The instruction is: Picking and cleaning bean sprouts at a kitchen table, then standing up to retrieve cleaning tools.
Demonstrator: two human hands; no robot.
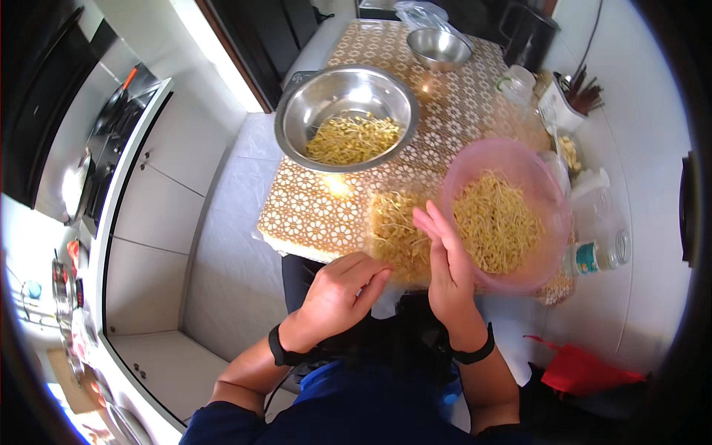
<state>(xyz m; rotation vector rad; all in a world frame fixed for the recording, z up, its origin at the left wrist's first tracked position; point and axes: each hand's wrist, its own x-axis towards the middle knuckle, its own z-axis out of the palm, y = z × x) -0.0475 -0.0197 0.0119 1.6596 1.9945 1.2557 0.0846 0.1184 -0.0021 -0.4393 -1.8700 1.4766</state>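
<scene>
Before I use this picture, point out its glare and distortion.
Head view: glare spots the brown-and-white flowered tablecloth and the inside of the large round steel bowl; head view: edges of the flat white cabinets bow, and the corners go black.

Clock positions are taken from the sprout heap (399, 241) at the table's near edge, 12 pointing away from the person. Left hand (343, 289): 7 to 8 o'clock, fingers curled, fingertips at the heap's edge; any held item indiscernible. Right hand (449, 256): 4 o'clock, fingers extended. Pink bowl (555, 241): 3 o'clock, containing sprouts; clear jar (610, 248) beyond. Steel basin (298, 111): 11 o'clock, sprouts inside. Small steel bowl (439, 48): 12 o'clock, far end.
</scene>
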